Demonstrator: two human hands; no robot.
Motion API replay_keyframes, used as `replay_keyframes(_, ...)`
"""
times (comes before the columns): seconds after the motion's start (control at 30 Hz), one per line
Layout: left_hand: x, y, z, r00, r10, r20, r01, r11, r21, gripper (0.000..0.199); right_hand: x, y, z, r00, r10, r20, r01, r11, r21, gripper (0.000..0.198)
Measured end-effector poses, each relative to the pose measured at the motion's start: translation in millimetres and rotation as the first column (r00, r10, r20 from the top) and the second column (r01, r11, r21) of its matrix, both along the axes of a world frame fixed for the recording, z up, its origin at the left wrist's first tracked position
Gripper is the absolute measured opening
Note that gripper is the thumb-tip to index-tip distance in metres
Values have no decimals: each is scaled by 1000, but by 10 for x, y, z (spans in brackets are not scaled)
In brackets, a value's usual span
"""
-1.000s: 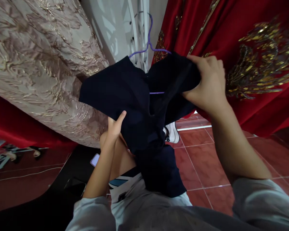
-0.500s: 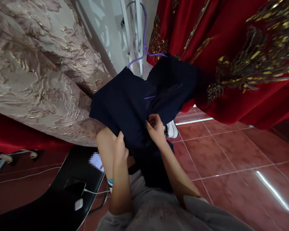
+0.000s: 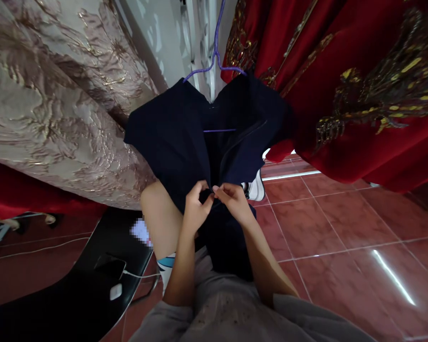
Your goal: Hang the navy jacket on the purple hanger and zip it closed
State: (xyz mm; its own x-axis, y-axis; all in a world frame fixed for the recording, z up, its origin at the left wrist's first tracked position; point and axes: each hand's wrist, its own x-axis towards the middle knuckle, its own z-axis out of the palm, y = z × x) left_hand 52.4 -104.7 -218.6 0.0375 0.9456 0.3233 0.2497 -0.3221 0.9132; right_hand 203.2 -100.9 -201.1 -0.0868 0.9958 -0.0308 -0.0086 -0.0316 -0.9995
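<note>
Well, navy top (image 3: pixel 160 128): hangs from the purple hanger (image 3: pixel 216 56), across the middle of the frame, its neckline parted in a deep V and its lower part over the lap.
Right hand (image 3: pixel 232 200): grip pinched, thumb against fingertip, on the front edge at the foot of the V.
Left hand (image 3: pixel 197 207): curled just beside it, touching the cloth; whether its grip is closed on fabric I cannot tell.
Front edges: seemingly being worked by both hands; any fastening is too small to make out.
Next move: calls, I judge, for fine fingertip control, edges level and cloth steadied from the left.
</note>
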Motion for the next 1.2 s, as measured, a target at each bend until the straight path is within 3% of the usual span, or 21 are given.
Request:
replay_keyframes(0.07,97,-5,-32,1000,-4,6,5,1000,-22,5,-1,-34,-7,998,55,-27,-55,999,-3,46)
replay_keyframes(0.2,241,38,-109,989,144,21,-144,990,6,14,61,97,178,990,128,-66,-128,992,-6,38)
replay_keyframes(0.3,320,152,-205,982,189,-3,-189,982,13,19,83,428,679,987,36,-158,-14,991,135,34)
replay_keyframes(0.4,354,288,-245,978,206,-33,-206,979,16,19,42,764,1273,981,-72,-178,137,912,387,39)
replay_keyframes(0.5,290,366,-42,993,54,-104,-54,999,2,17,-11,874,1535,979,-81,-189,160,879,450,44)
replay_keyframes(0.6,151,402,476,972,-170,-161,179,983,42,6,5,793,1459,981,-73,-180,144,894,425,45)
replay_keyframes(0.63,110,425,692,982,-140,-129,156,980,124,15,26,755,1422,983,-66,-173,134,899,417,46)
replay_keyframes(0.7,67,503,1115,999,19,-39,-6,946,325,30,72,700,1395,985,-54,-164,119,900,420,47)
replay_keyframes(0.77,90,609,1449,992,89,-91,-40,895,444,23,100,685,1418,987,-58,-147,118,889,442,45)
replay_keyframes(0.83,167,695,1646,977,105,-187,0,872,490,13,98,712,1407,986,-99,-130,150,870,471,42)
replay_keyframes(0.93,252,730,1750,945,120,-305,63,848,526,14,56,794,1171,969,-214,-122,247,839,485,38)
replay_keyframes(1.03,70,780,1791,907,288,-307,-10,744,668,14,-1,837,773,976,-216,-35,211,884,418,34)
replay_keyframes(1.1,-240,932,1792,886,449,-118,-214,619,756,16,-45,816,590,987,-155,30,134,923,362,32)
replay_keyframes(1.13,-424,1046,1765,866,499,28,-357,578,734,16,-70,792,551,991,-129,41,107,931,348,32)
replay_keyframes(1.17,-603,1170,1708,844,506,177,-480,568,669,13,-99,763,546,993,-110,36,91,933,347,32)
replay_keyframes(1.2,-759,1290,1617,836,452,310,-547,651,526,15,-129,730,568,996,-89,24,75,933,353,31)
